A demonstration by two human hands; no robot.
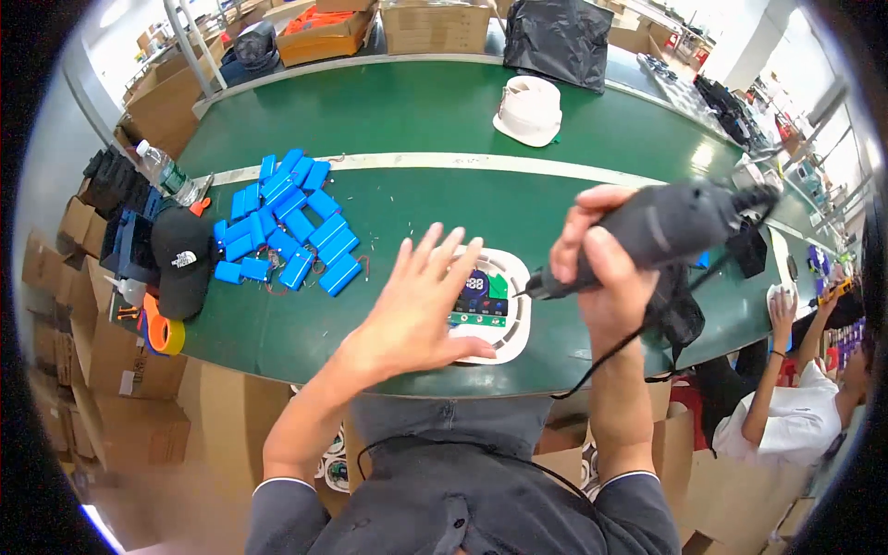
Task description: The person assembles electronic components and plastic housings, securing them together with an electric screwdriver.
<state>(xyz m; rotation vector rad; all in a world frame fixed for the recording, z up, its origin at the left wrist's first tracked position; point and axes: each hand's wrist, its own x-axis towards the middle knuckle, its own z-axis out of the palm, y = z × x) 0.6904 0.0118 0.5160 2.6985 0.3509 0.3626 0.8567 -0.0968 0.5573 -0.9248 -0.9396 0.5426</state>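
A white rounded plastic housing (pixel 519 326) lies near the front edge of the green table (pixel 398 203). Inside it sits a green circuit board (pixel 481 321) with a small dark display. My left hand (pixel 416 305) is spread flat over the housing's left side, fingers apart, hiding that part. In my right hand (pixel 606 268) is a black electric screwdriver (pixel 661 231), held tilted with its tip pointing left. The tip is at the housing's right rim, by the board; whether it touches cannot be made out. A cord runs from the screwdriver.
Blue battery packs (pixel 296 222) lie heaped left of the housing. Beside them are a black cap (pixel 180 264), orange tape (pixel 166 335) and a water bottle (pixel 168 173). A white housing (pixel 529 111) stands farther back. At right, another person (pixel 786 416) works.
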